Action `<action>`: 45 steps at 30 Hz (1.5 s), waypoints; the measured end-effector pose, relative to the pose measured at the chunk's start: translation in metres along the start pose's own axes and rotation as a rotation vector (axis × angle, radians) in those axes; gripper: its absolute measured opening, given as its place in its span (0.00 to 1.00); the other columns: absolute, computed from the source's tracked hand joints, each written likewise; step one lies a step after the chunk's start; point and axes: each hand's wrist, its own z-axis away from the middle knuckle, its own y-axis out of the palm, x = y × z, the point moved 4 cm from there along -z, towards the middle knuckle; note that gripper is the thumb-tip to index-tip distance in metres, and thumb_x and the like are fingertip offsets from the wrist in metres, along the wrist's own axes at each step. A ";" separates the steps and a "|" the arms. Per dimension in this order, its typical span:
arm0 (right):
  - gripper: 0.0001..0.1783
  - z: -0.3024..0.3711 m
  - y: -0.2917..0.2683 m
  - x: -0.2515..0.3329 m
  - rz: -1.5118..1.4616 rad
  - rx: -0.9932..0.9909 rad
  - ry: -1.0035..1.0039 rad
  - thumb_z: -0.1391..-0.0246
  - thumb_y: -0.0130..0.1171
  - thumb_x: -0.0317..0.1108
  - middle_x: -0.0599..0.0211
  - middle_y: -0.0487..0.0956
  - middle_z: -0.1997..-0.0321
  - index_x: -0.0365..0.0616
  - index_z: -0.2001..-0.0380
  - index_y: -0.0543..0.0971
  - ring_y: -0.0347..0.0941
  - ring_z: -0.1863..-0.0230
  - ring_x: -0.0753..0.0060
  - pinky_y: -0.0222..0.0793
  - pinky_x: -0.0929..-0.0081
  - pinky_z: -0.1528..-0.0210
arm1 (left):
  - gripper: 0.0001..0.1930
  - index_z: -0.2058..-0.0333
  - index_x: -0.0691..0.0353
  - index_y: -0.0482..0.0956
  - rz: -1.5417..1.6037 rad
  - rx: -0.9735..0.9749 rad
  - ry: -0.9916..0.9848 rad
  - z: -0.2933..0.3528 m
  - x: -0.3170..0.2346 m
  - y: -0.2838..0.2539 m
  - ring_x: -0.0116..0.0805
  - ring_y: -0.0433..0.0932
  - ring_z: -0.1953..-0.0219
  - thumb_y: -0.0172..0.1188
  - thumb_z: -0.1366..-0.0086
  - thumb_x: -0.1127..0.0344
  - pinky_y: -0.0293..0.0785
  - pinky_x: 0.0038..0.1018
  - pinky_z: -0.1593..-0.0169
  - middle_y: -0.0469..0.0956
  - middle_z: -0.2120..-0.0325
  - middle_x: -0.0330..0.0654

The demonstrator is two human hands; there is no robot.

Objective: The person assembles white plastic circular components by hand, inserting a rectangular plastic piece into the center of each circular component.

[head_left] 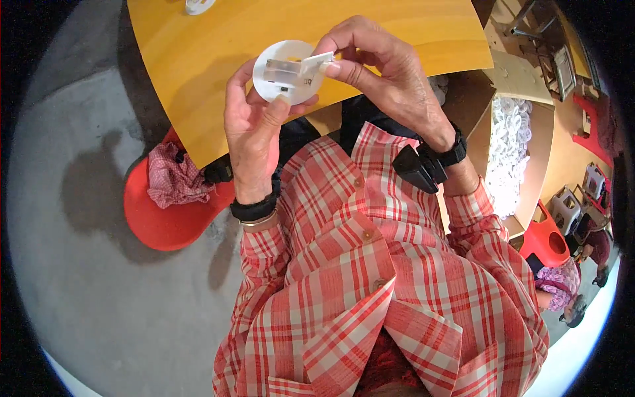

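My left hand (pixel 253 135) holds a round white plastic housing (pixel 286 50) above the near edge of the yellow table, its thumb on the lower rim and its fingers behind. A rectangular recess that looks like a battery compartment (pixel 282 71) lies open in the housing's face, with a small dark part below it. Between thumb and fingers, my right hand (pixel 393 79) pinches a small white rectangular cover (pixel 319 64), tilted up at the compartment's right side. Small metal-looking bits show by the cover's lower edge; whether they belong to it I cannot tell.
Another white round piece (pixel 198 5) sits at the table's (pixel 198 66) far left. To my right stands a cardboard box (pixel 544 142) full of clear and white plastic parts (pixel 508 152). A red stool (pixel 159 221) with a checked cloth (pixel 175 177) is at my left. People sit at far right.
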 end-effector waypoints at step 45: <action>0.06 -0.007 0.011 0.018 0.464 -0.203 0.031 0.57 0.64 0.30 0.68 0.77 0.75 0.43 0.72 0.80 0.68 0.79 0.75 0.66 0.79 0.75 | 0.29 0.46 0.67 0.57 -0.010 -0.016 0.030 0.000 0.001 0.008 0.40 0.74 0.53 0.61 0.44 0.72 0.77 0.34 0.54 0.71 0.54 0.51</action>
